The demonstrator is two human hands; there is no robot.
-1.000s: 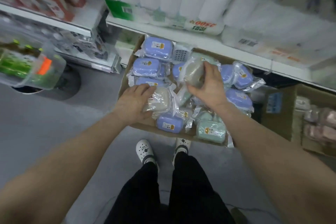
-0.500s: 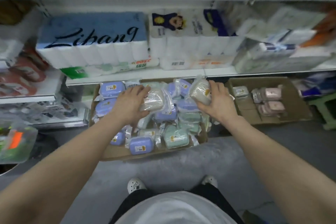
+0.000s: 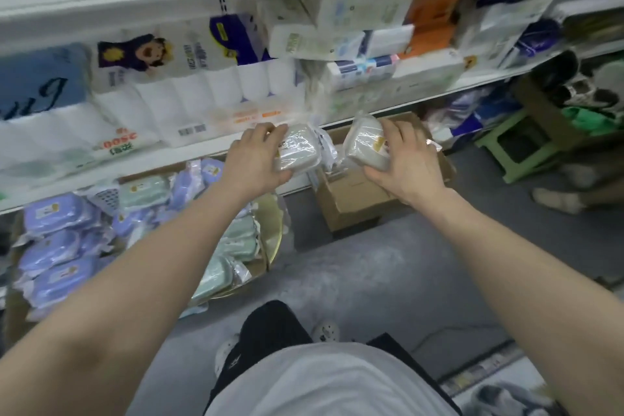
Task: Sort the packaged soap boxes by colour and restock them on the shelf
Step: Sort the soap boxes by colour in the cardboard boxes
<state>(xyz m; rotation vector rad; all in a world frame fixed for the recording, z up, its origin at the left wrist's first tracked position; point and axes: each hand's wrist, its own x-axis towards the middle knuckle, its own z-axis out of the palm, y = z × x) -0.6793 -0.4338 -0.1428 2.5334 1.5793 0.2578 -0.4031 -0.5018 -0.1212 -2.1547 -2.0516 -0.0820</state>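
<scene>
My left hand (image 3: 255,159) grips a beige soap box in clear wrap (image 3: 299,150), held in the air in front of the white shelf edge (image 3: 162,165). My right hand (image 3: 407,159) grips a second beige wrapped soap box (image 3: 366,142) just to the right of the first, over a brown cardboard box (image 3: 347,196). Down on the floor at the left lies an open carton (image 3: 266,243) filled with several purple soap boxes (image 3: 55,213) and mint-green soap boxes (image 3: 243,240).
Toilet-roll packs (image 3: 189,101) and tissue packs (image 3: 371,67) fill the shelf behind my hands. A green stool (image 3: 516,145) and another person's foot (image 3: 557,199) are on the floor at the right. Grey floor lies between my legs and the cartons.
Both hands have lifted their beige soap boxes out of the carton and moved them up and right, toward the shelf edge. My view has swung to the right, so the carton sits lower left.
</scene>
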